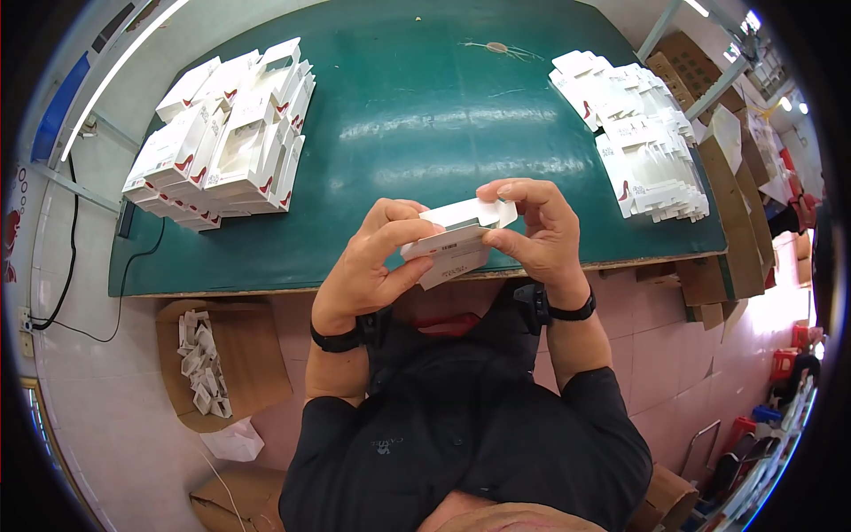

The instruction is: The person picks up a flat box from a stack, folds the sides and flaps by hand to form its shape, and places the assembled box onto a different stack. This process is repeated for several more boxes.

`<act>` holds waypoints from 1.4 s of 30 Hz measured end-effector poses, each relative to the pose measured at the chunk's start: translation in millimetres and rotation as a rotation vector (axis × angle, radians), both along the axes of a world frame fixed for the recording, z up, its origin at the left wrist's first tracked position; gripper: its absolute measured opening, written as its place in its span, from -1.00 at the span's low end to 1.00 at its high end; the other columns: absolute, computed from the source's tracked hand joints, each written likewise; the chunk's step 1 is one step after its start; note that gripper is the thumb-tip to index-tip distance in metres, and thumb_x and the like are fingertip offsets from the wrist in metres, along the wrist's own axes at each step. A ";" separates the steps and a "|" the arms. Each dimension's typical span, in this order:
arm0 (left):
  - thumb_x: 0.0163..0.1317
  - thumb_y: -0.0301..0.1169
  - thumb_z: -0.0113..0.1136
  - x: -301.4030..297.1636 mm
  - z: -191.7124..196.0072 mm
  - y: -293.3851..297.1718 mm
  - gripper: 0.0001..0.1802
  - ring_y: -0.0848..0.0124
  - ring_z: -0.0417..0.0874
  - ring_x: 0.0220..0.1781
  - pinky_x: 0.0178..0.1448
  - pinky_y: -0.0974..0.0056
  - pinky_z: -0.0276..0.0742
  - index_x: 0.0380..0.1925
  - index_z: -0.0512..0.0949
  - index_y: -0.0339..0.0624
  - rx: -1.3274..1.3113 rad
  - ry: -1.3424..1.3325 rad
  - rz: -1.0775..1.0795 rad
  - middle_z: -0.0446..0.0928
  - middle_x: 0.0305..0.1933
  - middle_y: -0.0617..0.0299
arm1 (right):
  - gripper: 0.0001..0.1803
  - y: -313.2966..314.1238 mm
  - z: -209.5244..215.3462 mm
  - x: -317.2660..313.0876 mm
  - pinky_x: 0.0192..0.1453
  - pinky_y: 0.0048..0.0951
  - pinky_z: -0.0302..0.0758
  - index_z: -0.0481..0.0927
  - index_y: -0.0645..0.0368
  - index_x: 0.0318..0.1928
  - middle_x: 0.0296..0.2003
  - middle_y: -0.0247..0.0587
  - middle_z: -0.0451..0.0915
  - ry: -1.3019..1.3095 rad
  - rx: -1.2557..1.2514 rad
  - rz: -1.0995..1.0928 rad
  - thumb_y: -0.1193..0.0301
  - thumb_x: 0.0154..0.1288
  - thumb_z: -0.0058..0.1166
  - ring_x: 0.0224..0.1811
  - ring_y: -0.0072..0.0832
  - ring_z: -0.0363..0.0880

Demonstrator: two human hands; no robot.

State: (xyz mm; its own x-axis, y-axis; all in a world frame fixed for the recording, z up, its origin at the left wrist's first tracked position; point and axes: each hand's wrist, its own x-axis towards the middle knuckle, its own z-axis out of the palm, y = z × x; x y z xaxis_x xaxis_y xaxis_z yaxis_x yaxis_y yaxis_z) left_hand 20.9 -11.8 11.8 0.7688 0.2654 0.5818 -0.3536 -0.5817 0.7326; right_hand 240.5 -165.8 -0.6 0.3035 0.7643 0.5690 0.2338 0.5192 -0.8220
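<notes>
Between my two hands, just above the near edge of the green table (399, 151), is a small white cardboard box (456, 253) with its flaps partly raised. My left hand (377, 257) is closed on its left end, thumb below and fingers above. At the right end, my right hand (541, 230) pinches a flap between thumb and fingers. Stacked at the table's left are several formed white boxes (239, 142) with red shoe prints. Overlapping flat white cartons (651, 164) lie in two rows at the right.
Rubber bands (498, 48) lie at the table's far side. On the floor at lower left stands an open brown carton (257, 355) holding several small white pieces (204, 363). Brown cardboard (731, 213) leans beside the table's right edge. A black cable (71, 257) hangs at the left wall.
</notes>
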 end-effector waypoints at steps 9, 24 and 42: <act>0.13 -0.63 0.50 0.9 2.6 -3.6 -0.45 0.09 0.59 0.21 0.26 0.11 0.58 0.15 0.68 -0.06 0.052 0.017 -0.002 0.52 0.06 0.13 | -0.52 -5.5 18.8 7.2 0.23 -0.25 0.62 0.65 0.24 0.19 0.17 -0.02 0.72 -0.280 -0.071 0.033 0.36 0.33 0.48 0.18 -0.27 0.69; 0.22 -0.50 0.50 9.6 -1.9 -12.7 -0.65 0.18 0.59 0.21 0.21 0.15 0.58 0.02 0.71 -0.24 0.034 -0.012 0.166 0.52 0.25 0.08 | -0.77 -10.7 22.4 -3.1 0.20 -0.27 0.64 0.75 0.28 -0.02 0.12 -0.02 0.73 -0.417 -0.054 -0.094 0.37 0.47 0.32 0.14 -0.19 0.72; 0.23 -0.51 0.53 17.1 -22.2 -15.1 -0.53 0.18 0.68 0.24 0.26 0.19 0.64 0.15 0.66 -0.22 -0.266 -0.043 0.154 0.61 0.30 -0.01 | -0.48 -4.3 13.6 -9.0 0.21 -0.21 0.68 0.68 0.13 0.23 0.27 0.03 0.61 -0.565 -0.013 -0.213 0.55 0.24 0.45 0.19 -0.10 0.70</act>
State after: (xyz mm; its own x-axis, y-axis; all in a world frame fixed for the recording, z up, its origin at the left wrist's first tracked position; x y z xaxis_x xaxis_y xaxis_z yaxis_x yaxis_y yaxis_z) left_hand 38.0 -26.9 -10.3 0.6835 0.5243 0.5078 -0.3100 -0.4212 0.8523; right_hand 231.5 -170.1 13.1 0.1044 0.7276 0.6781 0.7340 0.4037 -0.5462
